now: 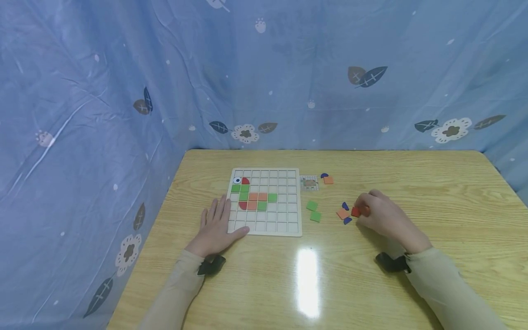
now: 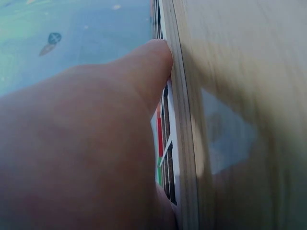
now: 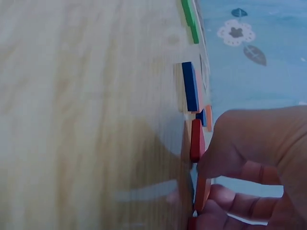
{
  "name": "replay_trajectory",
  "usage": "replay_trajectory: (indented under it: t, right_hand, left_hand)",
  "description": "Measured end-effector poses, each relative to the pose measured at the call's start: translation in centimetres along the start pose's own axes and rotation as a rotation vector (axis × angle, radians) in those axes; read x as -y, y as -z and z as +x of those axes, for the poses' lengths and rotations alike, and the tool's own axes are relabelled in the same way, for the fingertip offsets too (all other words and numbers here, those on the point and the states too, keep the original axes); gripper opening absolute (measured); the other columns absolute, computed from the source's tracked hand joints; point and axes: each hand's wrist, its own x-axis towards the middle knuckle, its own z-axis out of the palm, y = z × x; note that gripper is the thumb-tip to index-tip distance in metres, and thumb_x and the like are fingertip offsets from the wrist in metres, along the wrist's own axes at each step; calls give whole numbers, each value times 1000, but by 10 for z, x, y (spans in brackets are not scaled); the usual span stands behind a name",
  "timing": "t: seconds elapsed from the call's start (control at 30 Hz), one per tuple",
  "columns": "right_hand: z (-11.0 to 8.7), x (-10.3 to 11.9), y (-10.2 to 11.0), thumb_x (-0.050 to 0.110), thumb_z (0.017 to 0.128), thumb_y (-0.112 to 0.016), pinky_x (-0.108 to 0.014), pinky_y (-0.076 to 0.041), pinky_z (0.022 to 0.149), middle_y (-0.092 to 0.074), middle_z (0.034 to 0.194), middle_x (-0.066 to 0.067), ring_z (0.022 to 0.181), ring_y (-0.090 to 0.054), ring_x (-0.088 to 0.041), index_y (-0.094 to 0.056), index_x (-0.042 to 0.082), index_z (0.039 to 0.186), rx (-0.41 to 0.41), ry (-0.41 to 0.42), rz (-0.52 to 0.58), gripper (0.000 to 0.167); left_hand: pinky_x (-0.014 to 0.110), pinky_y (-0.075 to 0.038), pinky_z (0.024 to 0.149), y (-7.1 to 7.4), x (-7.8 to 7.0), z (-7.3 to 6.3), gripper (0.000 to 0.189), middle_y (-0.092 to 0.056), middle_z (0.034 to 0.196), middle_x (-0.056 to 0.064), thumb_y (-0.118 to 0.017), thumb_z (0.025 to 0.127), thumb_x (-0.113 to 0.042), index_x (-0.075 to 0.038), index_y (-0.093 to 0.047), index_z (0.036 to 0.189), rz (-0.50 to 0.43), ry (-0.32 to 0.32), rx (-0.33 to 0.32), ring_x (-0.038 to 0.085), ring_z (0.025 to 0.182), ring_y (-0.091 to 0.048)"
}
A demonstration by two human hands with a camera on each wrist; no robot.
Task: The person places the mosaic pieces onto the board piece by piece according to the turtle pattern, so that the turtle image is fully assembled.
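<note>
- Blue cloth curtain printed with leaves and flowers (image 1: 288,59), hanging behind and to the left of the table.
- Pale wood-grain table (image 1: 433,183), bearing everything else.
- Square cream wooden grid board (image 1: 284,228), left of the table's middle. Its cells hold, from the far row nearer: a white tile with a blue-and-black eye (image 1: 237,180) beside a red rounded tile (image 1: 245,181); two green square tiles (image 1: 240,188); a green, two orange and a green square; then a red rounded tile, an orange square and a green square.
- Left hand (image 1: 214,229), grasping nothing, fingers straight along the board's left side, thumb over its near edge.
- Right hand (image 1: 383,217), fingers curled, pinching an orange-red piece (image 3: 202,194) partly hidden by thumb and fingers.
- Small printed picture card (image 1: 309,183), just beside the board's right edge.
- Loose green squares (image 1: 315,216), two, right of the board.
- Loose orange squares (image 1: 343,214), one near the right hand, one beyond the card.
- Loose red piece (image 1: 355,212), at the right fingertips.
- Loose blue half-round pieces (image 1: 348,221), three, beside the orange squares.
</note>
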Motion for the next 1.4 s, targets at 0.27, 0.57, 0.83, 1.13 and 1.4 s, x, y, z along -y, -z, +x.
replay_trajectory:
  t: [0.27,0.57,0.83,1.13,1.4]
  right_hand:
    - [8,6,-4,0,83,-75,-34,-49,71,-61,109,-14,85,-55,-21,-68,0,116,0,53,89,34]
    - [20,27,-8,-1,82,-73,-30,-42,66,-55,95,-7,82,-48,-18,-70,4,103,-50,160,101,21]
    - [37,57,-17,-5,78,-70,-29,-42,68,-53,94,-5,84,-48,-17,-68,5,96,-39,219,122,21]
    - [60,100,-34,-2,79,-69,-33,-43,76,-54,96,-4,101,-54,-26,-60,15,86,-26,307,119,20]
    - [76,133,-48,7,82,-75,-29,-42,69,-53,89,1,83,-48,-16,-69,11,97,54,336,144,17]
  left_hand:
    - [68,3,125,-2,1,0,113,10,176,13,-54,95,-72,-4,-1,167,0,-3,7,41,162,9]
    - [69,1,125,-1,2,-1,113,10,176,13,-54,95,-73,-3,0,167,-1,-4,1,41,162,9]
    - [68,1,125,0,1,-1,113,10,176,13,-53,96,-73,-3,1,167,15,0,11,41,162,9]
    - [69,1,125,0,0,-1,112,7,176,16,-55,96,-70,-1,-2,167,4,-8,-4,43,161,7]
    - [69,3,125,-2,1,0,113,11,176,12,-53,96,-73,-3,1,167,5,-7,1,41,161,10]
